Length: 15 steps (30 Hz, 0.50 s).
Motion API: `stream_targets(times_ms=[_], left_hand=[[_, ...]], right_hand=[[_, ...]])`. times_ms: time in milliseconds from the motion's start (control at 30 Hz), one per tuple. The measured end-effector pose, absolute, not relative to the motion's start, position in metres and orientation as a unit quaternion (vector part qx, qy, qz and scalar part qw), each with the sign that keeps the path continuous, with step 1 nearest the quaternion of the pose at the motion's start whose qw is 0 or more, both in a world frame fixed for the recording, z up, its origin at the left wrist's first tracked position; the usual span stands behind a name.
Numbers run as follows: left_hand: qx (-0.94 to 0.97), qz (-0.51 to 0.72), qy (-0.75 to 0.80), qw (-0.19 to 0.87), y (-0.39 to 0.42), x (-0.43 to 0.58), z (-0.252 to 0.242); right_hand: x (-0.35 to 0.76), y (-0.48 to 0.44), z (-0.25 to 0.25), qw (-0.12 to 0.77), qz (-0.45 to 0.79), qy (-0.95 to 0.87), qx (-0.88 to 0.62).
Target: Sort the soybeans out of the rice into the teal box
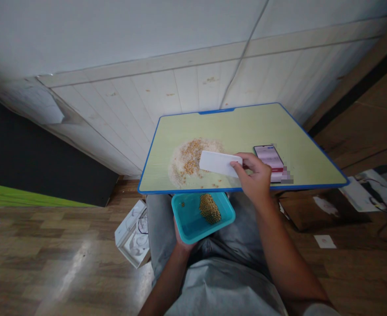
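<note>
My right hand (255,174) pinches the right end of a flat white card-like piece (218,163) above the small table. The piece's left end hangs over a spread of pale rice-like grains (179,160) mixed with yellow-orange beans or kernels (191,167). Below the table's front edge, my left hand (183,241) grips a turquoise plastic tub (188,224) from underneath, over my lap. Most of the fingers are hidden by the tub. Inside it, a heap of small round tan beans (209,208) lies toward the right, with a few apart at the left.
A phone (268,159) lies on the blue-edged, yellow-green table (299,149), right beside my right hand. The wall (187,90) stands behind the table. An open white box (132,237) is on the floor at left; a brown carton (315,213) sits at right.
</note>
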<state>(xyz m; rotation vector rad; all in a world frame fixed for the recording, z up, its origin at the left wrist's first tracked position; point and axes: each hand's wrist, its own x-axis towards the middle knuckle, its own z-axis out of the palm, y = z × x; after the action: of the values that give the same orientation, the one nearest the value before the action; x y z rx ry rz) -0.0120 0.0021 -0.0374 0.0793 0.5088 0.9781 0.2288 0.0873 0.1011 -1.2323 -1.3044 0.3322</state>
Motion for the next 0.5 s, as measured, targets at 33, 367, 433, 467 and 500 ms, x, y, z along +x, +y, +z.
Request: stream_targets(times_ms=[33,367,433,467,500], left_hand=[[0.031,0.464,0.248,0.85,0.002,-0.012,-0.035],[0.021,0.461,0.249,0.852,0.002,-0.009,-0.018],[0.019,0.464,0.244,0.851,0.002,-0.008,-0.022],[0.017,0.464,0.244,0.851,0.003,-0.008,-0.024],[0.014,0.465,0.243,0.851,0.003,-0.009,-0.025]], right_hand=[[0.229,0.088,0.101,0.615,0.142,-0.561,-0.535],[0.233,0.08,0.103,0.615,0.141,-0.562,-0.535],[0.236,0.077,0.102,0.619,0.138,-0.561,-0.533],[0.238,0.075,0.101,0.624,0.131,-0.556,-0.533],[0.24,0.074,0.1,0.629,0.121,-0.55,-0.536]])
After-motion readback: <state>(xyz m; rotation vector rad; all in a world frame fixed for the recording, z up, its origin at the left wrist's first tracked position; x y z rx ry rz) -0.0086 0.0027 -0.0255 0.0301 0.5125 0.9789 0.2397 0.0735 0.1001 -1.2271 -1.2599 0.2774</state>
